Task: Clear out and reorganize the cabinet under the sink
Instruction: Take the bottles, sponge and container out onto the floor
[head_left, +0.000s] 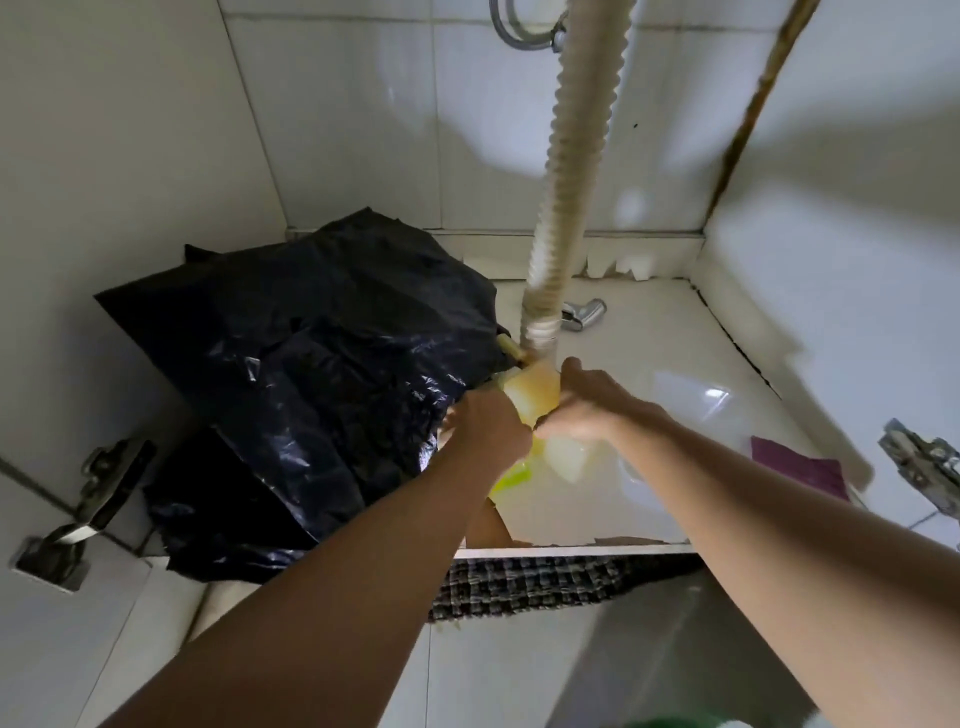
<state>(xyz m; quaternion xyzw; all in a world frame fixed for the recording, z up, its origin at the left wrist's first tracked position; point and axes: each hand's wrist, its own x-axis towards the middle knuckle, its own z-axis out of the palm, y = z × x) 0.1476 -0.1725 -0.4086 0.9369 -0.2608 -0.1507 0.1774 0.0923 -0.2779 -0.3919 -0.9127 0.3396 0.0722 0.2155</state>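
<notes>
Both my arms reach into the tiled cabinet under the sink. My left hand (488, 426) and my right hand (587, 405) together hold a pale yellow translucent plastic item (535, 395), gripped between them just below the foot of the corrugated drain hose (566, 171). More clear and yellow-green plastic (540, 467) hangs beneath the hands, blurred. A big crumpled black plastic bag (322, 374) fills the cabinet's left half, touching my left hand's side.
A chrome tap part (584, 313) lies on the cabinet floor behind the hose. A purple cloth (800, 465) lies at the right front. Door hinges sit at left (88, 499) and right (919, 462). A checked mat (545, 577) lies below the cabinet's front edge.
</notes>
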